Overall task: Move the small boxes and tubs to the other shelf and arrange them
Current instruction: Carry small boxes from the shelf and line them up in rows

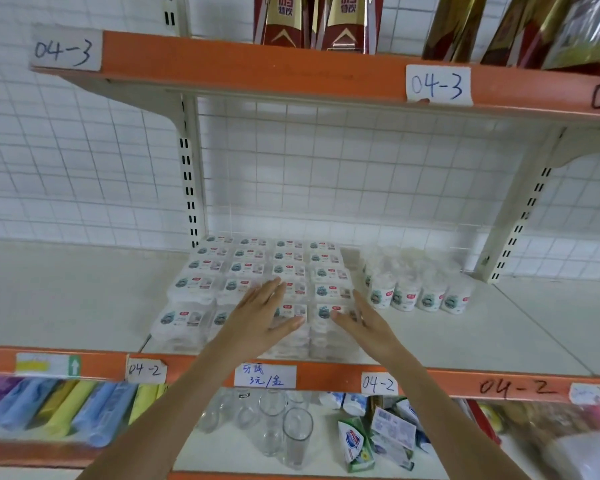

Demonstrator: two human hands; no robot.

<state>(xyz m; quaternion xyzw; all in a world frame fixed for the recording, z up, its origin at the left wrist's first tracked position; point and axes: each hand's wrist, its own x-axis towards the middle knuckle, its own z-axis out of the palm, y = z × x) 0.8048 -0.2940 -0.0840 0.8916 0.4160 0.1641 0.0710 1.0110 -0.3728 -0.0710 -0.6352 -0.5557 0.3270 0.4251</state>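
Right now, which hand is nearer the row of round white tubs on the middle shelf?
Right. The right hand rests at the clear boxes' right edge, just left of the round white tubs; the left hand lies farther left, over the clear boxes.

Both bare forearms are extended forward and upward, with the left hand (pixel 262 315) held flat, fingers straight and together, and the right hand (pixel 364 318) held open likewise, palms turned toward each other.

bare shelf (pixel 465 341) right, tubs (pixel 420 292) behind
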